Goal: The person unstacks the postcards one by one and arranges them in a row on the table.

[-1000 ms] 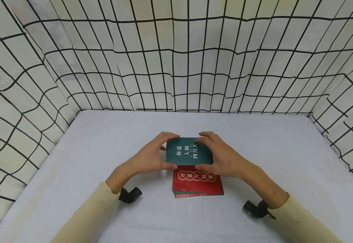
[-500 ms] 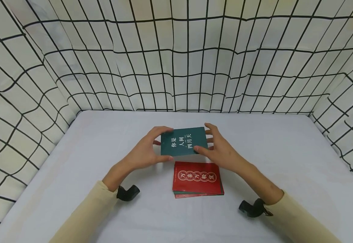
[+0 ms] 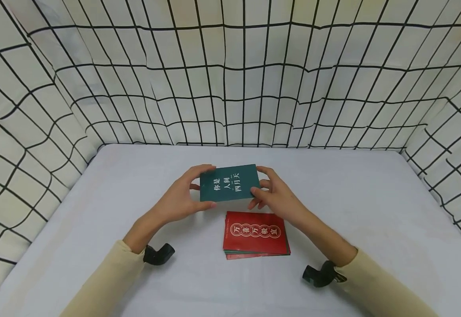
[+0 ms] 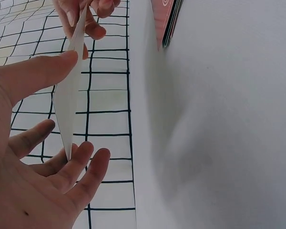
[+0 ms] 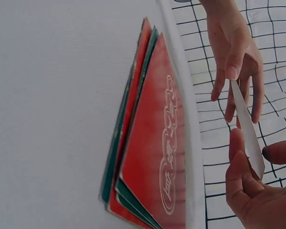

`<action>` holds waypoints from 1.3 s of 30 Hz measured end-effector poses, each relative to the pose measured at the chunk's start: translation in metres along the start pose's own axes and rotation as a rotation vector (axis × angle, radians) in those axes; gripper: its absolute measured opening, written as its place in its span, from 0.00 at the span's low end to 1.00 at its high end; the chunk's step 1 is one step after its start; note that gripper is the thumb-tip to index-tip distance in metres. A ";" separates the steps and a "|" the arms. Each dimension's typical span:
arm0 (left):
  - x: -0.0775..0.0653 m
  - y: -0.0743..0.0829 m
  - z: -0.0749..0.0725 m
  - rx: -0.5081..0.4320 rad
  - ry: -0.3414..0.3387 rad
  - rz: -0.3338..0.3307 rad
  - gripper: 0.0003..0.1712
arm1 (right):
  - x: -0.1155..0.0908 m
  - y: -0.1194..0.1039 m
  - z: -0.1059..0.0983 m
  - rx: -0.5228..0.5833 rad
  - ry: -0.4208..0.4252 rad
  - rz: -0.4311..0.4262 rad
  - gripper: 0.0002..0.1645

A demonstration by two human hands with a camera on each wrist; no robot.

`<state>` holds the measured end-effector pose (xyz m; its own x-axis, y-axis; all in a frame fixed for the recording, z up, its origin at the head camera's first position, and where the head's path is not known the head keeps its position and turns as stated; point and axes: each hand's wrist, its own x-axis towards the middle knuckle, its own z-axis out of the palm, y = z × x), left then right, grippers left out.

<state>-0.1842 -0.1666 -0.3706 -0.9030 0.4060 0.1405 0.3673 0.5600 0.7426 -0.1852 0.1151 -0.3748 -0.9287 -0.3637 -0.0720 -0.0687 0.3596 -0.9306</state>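
Note:
A dark green card [image 3: 230,196] with white Chinese characters is held up beyond the stack in the head view, tilted slightly. My left hand [image 3: 176,200] holds its left end between thumb and fingers, gripping the near and far edges. At the opposite end, my right hand [image 3: 283,200] pinches the near right corner, thumb on top. Both wrist views show the card's pale underside [image 4: 69,100], nearly edge-on. Below it, a stack of red and green cards [image 3: 256,246] lies on the table, a red one with white characters uppermost. The stack's layers [image 5: 150,143] are slightly fanned in the right wrist view.
The table [image 3: 353,198] has a white cover. Behind it and along both sides stands a pale wall with black netting [image 3: 246,83]. Black curved pieces [image 3: 160,254] sit at both sleeve cuffs.
The green card has moved from just over the stack's far edge to farther away and leftward. My right hand has shifted its hold from the card's long edges to its near right corner.

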 end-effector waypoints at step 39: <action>-0.019 -0.017 -0.034 0.044 0.156 -0.278 0.54 | 0.035 -0.016 0.029 0.157 -0.001 -0.030 0.41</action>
<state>-0.1808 -0.2086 -0.3631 -0.9922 0.1194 0.0368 0.1076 0.6661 0.7380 -0.2061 0.0720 -0.3732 -0.9268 -0.3729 -0.0437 -0.0385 0.2103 -0.9769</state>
